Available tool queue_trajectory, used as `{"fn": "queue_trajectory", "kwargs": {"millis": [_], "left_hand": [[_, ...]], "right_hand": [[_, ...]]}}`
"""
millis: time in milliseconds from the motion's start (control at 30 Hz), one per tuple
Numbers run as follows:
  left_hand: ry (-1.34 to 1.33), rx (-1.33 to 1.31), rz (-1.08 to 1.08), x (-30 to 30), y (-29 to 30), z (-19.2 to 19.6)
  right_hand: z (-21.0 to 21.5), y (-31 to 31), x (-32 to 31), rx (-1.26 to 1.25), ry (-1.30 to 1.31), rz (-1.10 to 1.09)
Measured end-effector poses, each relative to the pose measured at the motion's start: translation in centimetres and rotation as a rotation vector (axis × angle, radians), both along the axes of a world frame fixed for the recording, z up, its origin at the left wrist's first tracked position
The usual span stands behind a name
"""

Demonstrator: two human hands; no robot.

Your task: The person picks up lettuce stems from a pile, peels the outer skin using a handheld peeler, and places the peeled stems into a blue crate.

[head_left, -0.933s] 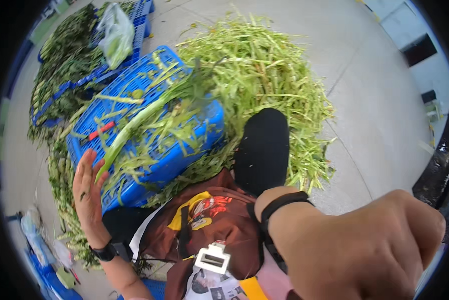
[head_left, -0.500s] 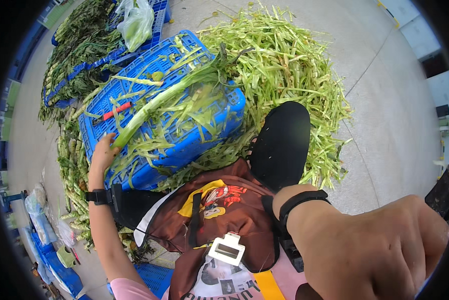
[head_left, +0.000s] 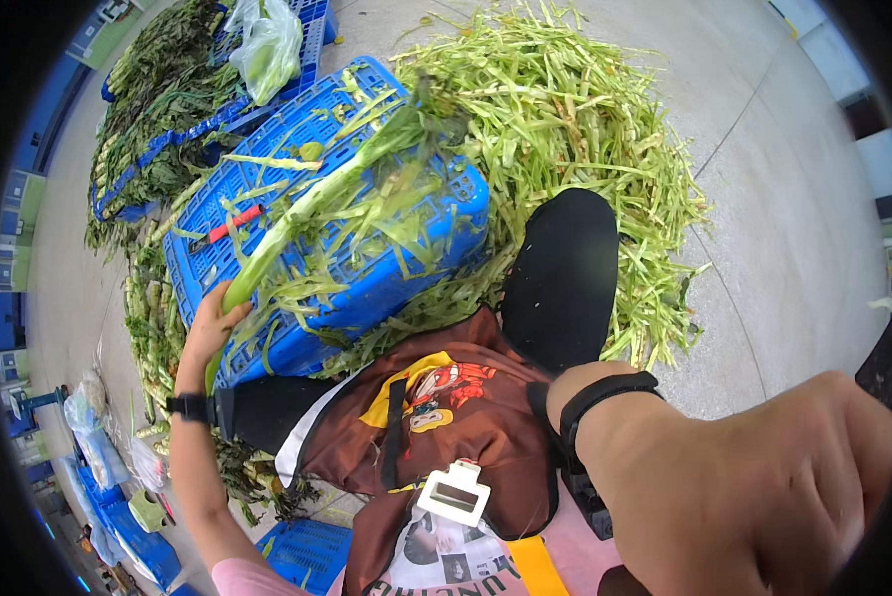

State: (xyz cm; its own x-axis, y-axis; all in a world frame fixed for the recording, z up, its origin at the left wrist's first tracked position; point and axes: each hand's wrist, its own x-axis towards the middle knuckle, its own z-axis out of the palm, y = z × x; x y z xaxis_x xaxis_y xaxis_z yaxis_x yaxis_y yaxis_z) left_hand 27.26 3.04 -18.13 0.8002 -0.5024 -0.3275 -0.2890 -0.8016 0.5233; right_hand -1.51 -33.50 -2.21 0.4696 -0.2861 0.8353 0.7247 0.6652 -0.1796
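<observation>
My left hand [head_left: 211,325] grips the thick lower end of a long pale green stalk [head_left: 317,204]. The stalk slants up to the right over an overturned blue crate [head_left: 267,258], and its leafy top is blurred. Green peelings lie across the crate, along with a red-handled tool [head_left: 232,223]. My right hand [head_left: 764,497] is raised close to the camera at the lower right, seen from the back. Its fingers are curled and out of sight, so I cannot tell whether it holds anything. A black band circles each wrist.
A big heap of green trimmings [head_left: 575,129] covers the concrete floor behind the crate. Further blue crates with dark leafy stalks [head_left: 158,109] and a clear plastic bag [head_left: 262,45] stand at the upper left. My black-trousered knee [head_left: 562,268] juts forward. Smaller blue crates [head_left: 307,551] sit below.
My left hand has swung the stalk up and to the right across the crate. The view has shifted, so the crate sits more to the centre. My right hand stays raised.
</observation>
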Motion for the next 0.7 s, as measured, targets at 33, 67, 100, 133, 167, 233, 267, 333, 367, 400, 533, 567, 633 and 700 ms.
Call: {"fn": "queue_trajectory", "kwargs": {"millis": [33, 67, 100, 133, 167, 233, 267, 333, 367, 400, 533, 567, 633, 700], "left_hand": [[0.059, -0.062, 0.04, -0.9, 0.2, 0.8], [0.048, -0.069, 0.029, -2.0, 0.3, 1.5], [0.181, -0.187, 0.1, -3.4, 0.2, 2.2], [0.324, -0.314, 0.172, -4.8, 0.0, 2.8], [0.422, -0.359, 0.212, -6.3, -0.2, 3.4], [0.659, -0.502, 0.289, -9.6, -1.2, 3.7], [0.745, -0.575, 0.328, -11.3, -1.8, 3.7], [0.89, -0.719, 0.272, -13.9, -3.4, 3.0], [0.939, -0.76, 0.29, -14.8, -4.3, 2.3], [0.989, -0.823, 0.301, -15.5, -5.2, 1.5], [1.089, -0.924, 0.385, -15.9, -8.7, -1.6], [1.092, -0.921, 0.379, -16.0, -9.3, -2.0], [1.127, -0.952, 0.415, -16.1, -10.1, -2.6], [1.138, -0.958, 0.423, -16.3, -10.5, -2.8]], "right_hand": [[-0.1, 0.0, -0.1, -0.003, 0.003, -0.008], [-0.1, 0.0, -0.1, -0.005, 0.006, -0.013], [-0.1, 0.0, -0.1, -0.006, 0.009, -0.015], [-0.1, 0.0, -0.1, -0.005, 0.012, -0.016], [-0.2, 0.0, -0.1, -0.005, 0.012, -0.014], [-0.2, 0.1, -0.2, -0.002, 0.019, -0.012], [-0.2, 0.1, -0.1, -0.002, 0.018, -0.011], [-0.2, 0.1, -0.2, -0.003, 0.024, -0.005], [-0.2, 0.2, -0.2, 0.001, 0.027, 0.01], [-0.3, 0.4, -0.2, 0.006, 0.029, 0.027], [-0.8, 1.3, 0.1, 0.008, 0.069, 0.128], [-0.9, 1.5, 0.2, 0.011, 0.084, 0.155], [-1.2, 1.8, 0.6, 0.02, 0.111, 0.185], [-1.3, 1.8, 0.9, 0.032, 0.126, 0.201]]}}
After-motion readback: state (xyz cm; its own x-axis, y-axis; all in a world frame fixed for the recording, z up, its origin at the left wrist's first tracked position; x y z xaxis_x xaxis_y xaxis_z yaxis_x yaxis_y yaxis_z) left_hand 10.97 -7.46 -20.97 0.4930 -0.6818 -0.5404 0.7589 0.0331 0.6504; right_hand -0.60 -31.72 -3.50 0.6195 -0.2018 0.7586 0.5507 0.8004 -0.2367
